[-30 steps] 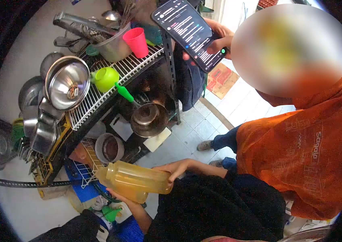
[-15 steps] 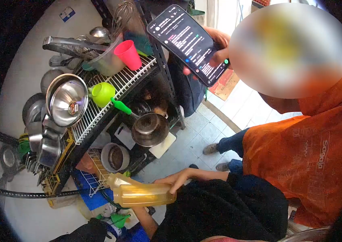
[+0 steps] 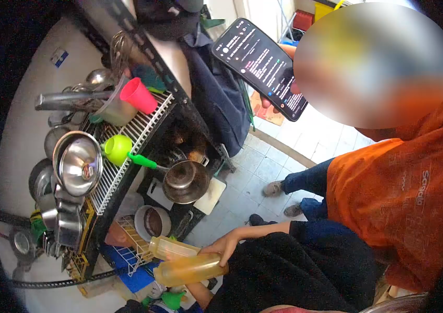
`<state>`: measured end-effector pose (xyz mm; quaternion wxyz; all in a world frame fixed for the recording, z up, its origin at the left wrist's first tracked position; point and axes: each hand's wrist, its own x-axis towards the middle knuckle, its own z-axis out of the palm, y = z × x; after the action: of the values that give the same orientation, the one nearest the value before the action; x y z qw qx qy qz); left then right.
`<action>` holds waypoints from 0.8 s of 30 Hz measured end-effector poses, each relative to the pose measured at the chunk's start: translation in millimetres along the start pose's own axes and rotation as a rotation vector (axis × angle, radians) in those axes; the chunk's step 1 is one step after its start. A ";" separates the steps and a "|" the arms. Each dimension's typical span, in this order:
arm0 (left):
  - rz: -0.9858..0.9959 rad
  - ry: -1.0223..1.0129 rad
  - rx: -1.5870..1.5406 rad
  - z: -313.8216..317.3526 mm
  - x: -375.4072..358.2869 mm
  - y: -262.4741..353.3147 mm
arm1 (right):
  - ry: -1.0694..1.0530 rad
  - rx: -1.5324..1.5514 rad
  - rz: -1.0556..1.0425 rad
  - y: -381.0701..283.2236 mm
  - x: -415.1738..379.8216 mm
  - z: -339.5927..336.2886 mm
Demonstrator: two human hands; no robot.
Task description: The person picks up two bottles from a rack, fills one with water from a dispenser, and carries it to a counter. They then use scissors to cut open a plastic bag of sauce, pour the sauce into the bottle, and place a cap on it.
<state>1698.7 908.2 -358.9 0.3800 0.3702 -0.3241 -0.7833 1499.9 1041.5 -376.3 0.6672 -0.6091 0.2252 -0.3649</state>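
My right hand is closed on the near ends of two translucent yellowish plastic containers. The front container lies across the other container, which shows partly behind it. My left forearm comes up from below. The containers cover my left hand, so its fingers are hidden. Both containers are tilted nearly sideways in front of my black shirt.
A person in an orange shirt stands at the right, holding a phone. To the left, a wire shelf carries steel bowls, a pink cup and a green cup. A green-handled pan juts out.
The view has shifted, and the shelf sits farther left. The containers have spread apart a little, with the front one lower. The phone appears farther right.
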 end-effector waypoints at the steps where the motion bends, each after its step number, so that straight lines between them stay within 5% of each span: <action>1: -0.010 -0.005 0.006 -2.0 -0.6 -1.0 | 0.010 -0.026 -0.002 0.0 0.7 1.3; 18: -0.132 -0.115 0.050 3.6 15.3 -22.8 | 0.127 -0.021 0.040 -4.4 -21.7 0.3; 21: -0.205 -0.257 -0.026 -1.7 32.2 -28.2 | 0.217 0.193 -0.234 -1.8 -37.6 -8.2; 23: -0.238 -0.287 -0.046 -6.5 43.2 -32.2 | 0.443 0.328 -0.185 -23.0 -67.0 -9.7; 24: -0.112 -0.034 0.081 22.4 24.2 -25.8 | 0.549 0.320 -0.183 -30.4 -74.5 -11.8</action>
<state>1660.5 906.0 -375.8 0.3149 0.3895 -0.3408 -0.7956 1437.6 1090.8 -359.2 0.6334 -0.3931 0.2808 -0.6045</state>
